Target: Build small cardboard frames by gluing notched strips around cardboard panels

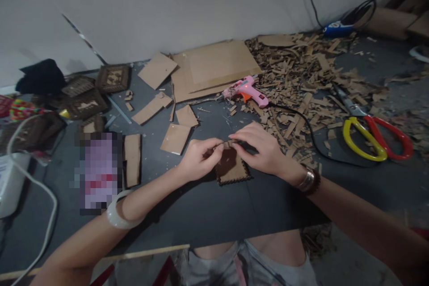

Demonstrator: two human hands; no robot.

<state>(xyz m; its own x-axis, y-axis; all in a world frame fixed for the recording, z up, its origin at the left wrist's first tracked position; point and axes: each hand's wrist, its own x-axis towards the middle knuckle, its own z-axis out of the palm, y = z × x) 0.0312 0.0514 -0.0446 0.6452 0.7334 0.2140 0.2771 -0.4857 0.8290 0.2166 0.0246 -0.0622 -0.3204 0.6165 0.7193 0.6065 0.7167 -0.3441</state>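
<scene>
Over the middle of the dark table, my left hand (203, 156) and my right hand (259, 147) pinch a small strip of cardboard (228, 145) between them, thumbs and fingertips closed. Just beneath it lies a cardboard square (233, 170) with a dark scalloped edging along its sides. Its far edge is partly hidden by my fingers. Beyond my right hand rests a pink glue gun (246, 91), its small light glowing red-orange and its nozzle pointing left. Left of my left hand lies a loose cardboard square (176, 138).
Cardboard scraps (295, 94) heap at the back right, beside large scissors (365, 136) with yellow and red handles. A black cord runs from the glue gun. Cardboard sheets (217, 65) lie at the back. Dark decorated frames (112, 78) and a white cable (50, 196) occupy the left.
</scene>
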